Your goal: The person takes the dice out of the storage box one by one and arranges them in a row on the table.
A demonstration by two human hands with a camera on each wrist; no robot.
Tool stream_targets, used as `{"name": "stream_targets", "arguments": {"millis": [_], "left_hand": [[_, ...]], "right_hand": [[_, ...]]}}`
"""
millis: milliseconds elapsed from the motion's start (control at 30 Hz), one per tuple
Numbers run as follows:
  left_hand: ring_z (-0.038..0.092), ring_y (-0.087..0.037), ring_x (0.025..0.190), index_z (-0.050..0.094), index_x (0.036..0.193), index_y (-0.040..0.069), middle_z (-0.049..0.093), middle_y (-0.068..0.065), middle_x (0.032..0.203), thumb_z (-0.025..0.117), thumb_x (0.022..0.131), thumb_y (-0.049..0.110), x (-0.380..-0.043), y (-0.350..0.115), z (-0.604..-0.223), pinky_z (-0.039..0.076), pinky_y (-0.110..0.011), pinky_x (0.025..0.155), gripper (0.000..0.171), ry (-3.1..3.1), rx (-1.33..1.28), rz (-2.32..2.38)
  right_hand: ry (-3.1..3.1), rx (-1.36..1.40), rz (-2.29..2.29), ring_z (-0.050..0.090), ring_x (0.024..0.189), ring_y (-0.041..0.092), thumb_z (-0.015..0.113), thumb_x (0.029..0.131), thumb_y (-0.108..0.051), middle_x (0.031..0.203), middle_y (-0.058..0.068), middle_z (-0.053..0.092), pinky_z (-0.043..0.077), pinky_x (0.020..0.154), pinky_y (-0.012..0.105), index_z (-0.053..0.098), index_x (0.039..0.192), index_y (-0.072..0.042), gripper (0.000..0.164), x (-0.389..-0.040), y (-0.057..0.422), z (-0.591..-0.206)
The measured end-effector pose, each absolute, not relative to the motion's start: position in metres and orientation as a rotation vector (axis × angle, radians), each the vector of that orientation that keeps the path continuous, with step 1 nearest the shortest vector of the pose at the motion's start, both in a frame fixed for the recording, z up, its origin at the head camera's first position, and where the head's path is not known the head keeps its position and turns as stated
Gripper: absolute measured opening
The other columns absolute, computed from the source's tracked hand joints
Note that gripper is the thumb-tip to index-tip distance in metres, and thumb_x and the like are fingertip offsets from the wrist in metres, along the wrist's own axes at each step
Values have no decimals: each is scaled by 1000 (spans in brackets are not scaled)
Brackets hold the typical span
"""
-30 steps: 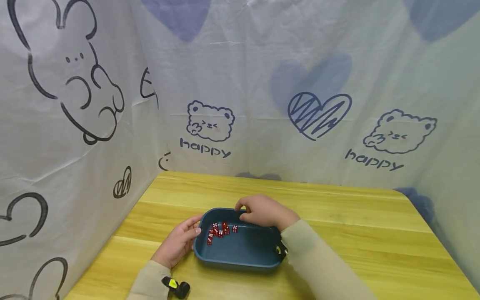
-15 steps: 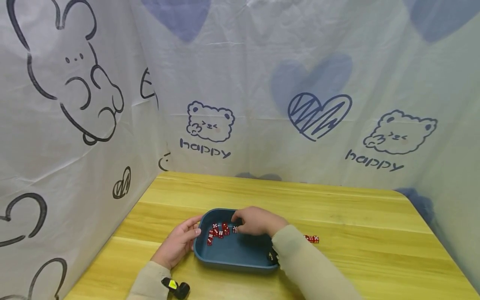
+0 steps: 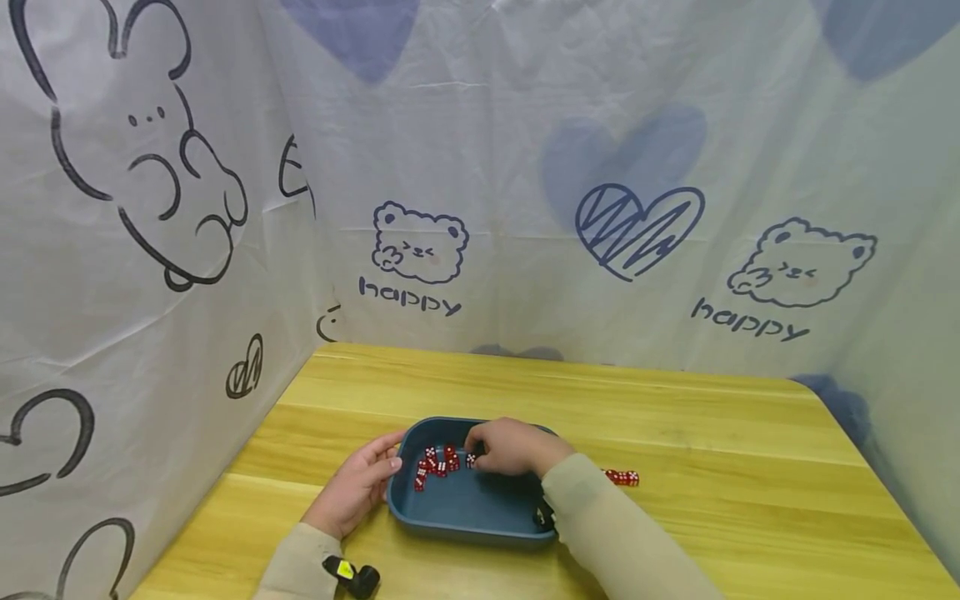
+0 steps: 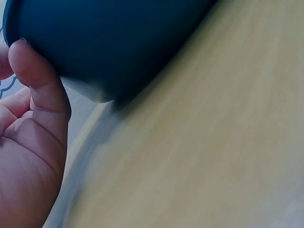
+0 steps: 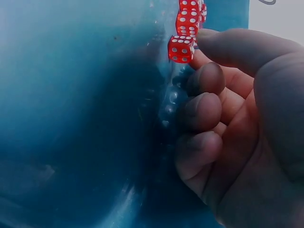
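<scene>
A dark blue rectangular plastic tub (image 3: pixel 472 529) stands on the table before me. My left hand (image 3: pixel 358 483) grips its left end, and the thumb (image 4: pixel 40 71) lies against the tub wall in the left wrist view. Several red dice (image 3: pixel 437 465) with white pips lie in the tub's left part. My right hand (image 3: pixel 517 447) reaches inside near the back wall. Its thumb and index finger pinch a red die (image 5: pixel 181 49), while the other fingers curl beside the wall. More dice (image 5: pixel 188 19) sit just beyond that die in the right wrist view.
A short row of red dice (image 3: pixel 622 477) lies on the yellow wooden table (image 3: pixel 720 467), right of the tub and partly behind my right sleeve (image 3: pixel 611 517). White cloth (image 3: pixel 517 275) with drawings hangs behind and to the left.
My right hand has come down from over the tub's back rim to a single die inside and taken hold of it. The row of dice on the table has come into sight. My left hand stays put.
</scene>
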State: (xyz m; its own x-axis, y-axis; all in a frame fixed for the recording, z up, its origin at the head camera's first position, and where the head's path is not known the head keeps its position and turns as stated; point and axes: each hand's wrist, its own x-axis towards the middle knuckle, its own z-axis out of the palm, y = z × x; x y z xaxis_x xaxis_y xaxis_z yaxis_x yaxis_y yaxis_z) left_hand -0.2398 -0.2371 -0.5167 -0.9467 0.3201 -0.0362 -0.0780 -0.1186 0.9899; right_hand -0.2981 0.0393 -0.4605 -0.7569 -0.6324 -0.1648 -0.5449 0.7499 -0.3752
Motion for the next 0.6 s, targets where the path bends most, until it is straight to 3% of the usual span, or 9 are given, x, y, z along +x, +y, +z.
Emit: {"name": "stream_targets", "arguments": {"millis": [600], "left_hand": [[53,-13,75,30,154,-5,52,-16,112,52,105,8,-239,-237,-515,47,-21,60,56,1903,278,2143]], "right_hand": [[2609,-982,-384,51,71,10,74,92,-24,80,-9,57,45,68,30,65,93,-27,10,-300,40,-469]]}}
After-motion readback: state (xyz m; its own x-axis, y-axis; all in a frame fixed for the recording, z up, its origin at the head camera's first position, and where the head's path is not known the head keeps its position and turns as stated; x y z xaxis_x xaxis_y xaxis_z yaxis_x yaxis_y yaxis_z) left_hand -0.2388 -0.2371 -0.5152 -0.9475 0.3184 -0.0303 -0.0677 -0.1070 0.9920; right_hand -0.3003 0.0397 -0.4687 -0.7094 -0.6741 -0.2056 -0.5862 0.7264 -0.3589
